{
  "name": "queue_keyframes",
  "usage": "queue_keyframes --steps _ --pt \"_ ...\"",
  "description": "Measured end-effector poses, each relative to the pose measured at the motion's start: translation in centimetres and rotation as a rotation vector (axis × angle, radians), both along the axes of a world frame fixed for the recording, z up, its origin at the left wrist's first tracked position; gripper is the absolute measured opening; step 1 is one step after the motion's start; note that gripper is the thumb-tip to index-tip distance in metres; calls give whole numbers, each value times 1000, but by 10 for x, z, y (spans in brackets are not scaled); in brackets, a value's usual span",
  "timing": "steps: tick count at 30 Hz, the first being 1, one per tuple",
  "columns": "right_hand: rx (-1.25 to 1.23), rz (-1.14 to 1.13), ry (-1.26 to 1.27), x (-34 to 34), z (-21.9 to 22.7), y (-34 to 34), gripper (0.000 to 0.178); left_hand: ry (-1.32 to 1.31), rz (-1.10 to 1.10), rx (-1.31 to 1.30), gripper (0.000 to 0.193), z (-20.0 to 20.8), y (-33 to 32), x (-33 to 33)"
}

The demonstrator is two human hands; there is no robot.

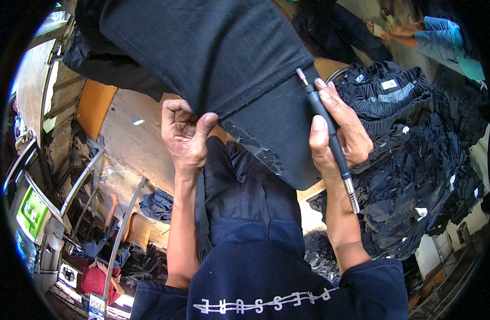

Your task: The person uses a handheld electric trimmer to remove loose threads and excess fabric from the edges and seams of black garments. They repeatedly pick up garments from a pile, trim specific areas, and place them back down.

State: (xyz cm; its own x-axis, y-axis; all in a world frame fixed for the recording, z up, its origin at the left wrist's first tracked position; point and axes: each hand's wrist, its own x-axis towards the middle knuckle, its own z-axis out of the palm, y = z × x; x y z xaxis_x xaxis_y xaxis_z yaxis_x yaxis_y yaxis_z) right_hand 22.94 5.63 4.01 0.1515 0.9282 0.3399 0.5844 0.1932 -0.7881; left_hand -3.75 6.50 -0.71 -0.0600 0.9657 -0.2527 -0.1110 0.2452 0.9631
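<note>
A black cloth garment piece (213, 48) is drawn over a dark, flat board (277, 128), and its straight hem crosses the board. My left hand (185, 136) has its fingers curled and its thumb raised at the left corner of the hem, pinching the cloth edge. In my right hand (341, 125) is a slim black rotary tool handpiece (330, 128), held like a pen. Its small pink grinding tip (300, 73) points up beside the right end of the hem. A metal spring collar shows at its lower end. The board's surface is scuffed near its lower edge.
Piles of black garments (410, 170) fill the right side. A worn wooden tabletop (133, 133) lies to the left, with metal frames (85, 181) beyond. One person in blue shorts (442, 40) is at the upper right; another in a red shirt (98, 282) is at the lower left.
</note>
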Motion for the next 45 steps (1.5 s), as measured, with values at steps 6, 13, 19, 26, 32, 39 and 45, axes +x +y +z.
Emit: queue_keyframes --steps 6,13,19,26,32,39,45 --pt "2 -5 -26 0 1 0 33 -7 0 -7 40 2 0 0" --pt "-20 77 -40 -2 4 -1 33 -50 17 -28 40 3 1 2" --pt "-69 135 -65 -4 7 -3 35 -21 18 -20 43 1 0 0" --pt "-42 216 -33 -5 4 -2 35 -60 36 -28 43 -1 -1 2" --pt "9 277 3 -8 1 2 34 -67 21 -24 41 -2 -2 -1" --pt "-7 359 -19 -9 1 2 31 -97 50 -13 42 -1 -1 4" --pt "25 301 0 -10 2 4 33 -119 48 -13 42 -1 -1 4"
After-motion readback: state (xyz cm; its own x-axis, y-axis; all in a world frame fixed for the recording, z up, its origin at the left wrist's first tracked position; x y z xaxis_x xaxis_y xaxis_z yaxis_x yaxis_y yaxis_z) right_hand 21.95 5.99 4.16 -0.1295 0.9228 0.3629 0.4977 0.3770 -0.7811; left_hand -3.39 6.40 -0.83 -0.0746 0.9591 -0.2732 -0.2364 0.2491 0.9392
